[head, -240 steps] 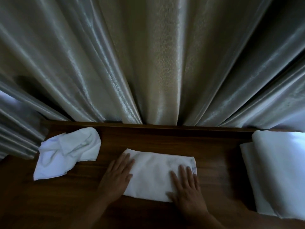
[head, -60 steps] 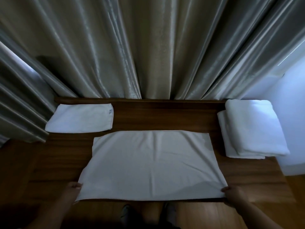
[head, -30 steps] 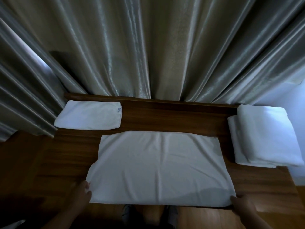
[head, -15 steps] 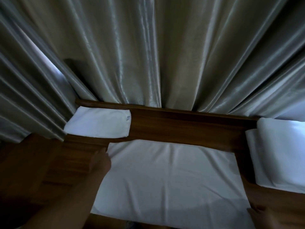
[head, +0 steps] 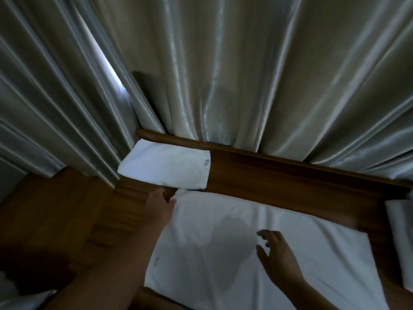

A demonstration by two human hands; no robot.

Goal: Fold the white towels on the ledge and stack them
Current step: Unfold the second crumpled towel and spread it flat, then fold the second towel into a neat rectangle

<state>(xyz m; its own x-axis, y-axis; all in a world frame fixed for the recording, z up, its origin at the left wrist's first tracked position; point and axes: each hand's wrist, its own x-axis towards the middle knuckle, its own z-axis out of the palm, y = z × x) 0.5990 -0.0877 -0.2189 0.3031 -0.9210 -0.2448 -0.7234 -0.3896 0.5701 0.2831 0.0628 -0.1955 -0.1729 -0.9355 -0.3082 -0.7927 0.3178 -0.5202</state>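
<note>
A large white towel lies spread flat on the dark wooden ledge. My left hand reaches to the towel's far left corner and touches it with thumb and fingers. My right hand hovers over the towel's middle, fingers spread, holding nothing. A small folded white towel lies at the back left, against the curtain. At the right edge, a sliver of the folded towel stack shows.
Shiny grey curtains hang right behind the ledge and drape over its left end. A raised wooden rail runs along the back. Wooden flooring lies to the left, with something white at the bottom-left corner.
My left hand moved from the near left corner up to the far left corner. My right hand let go of the near right corner and rose over the towel's middle. The view tilted left.
</note>
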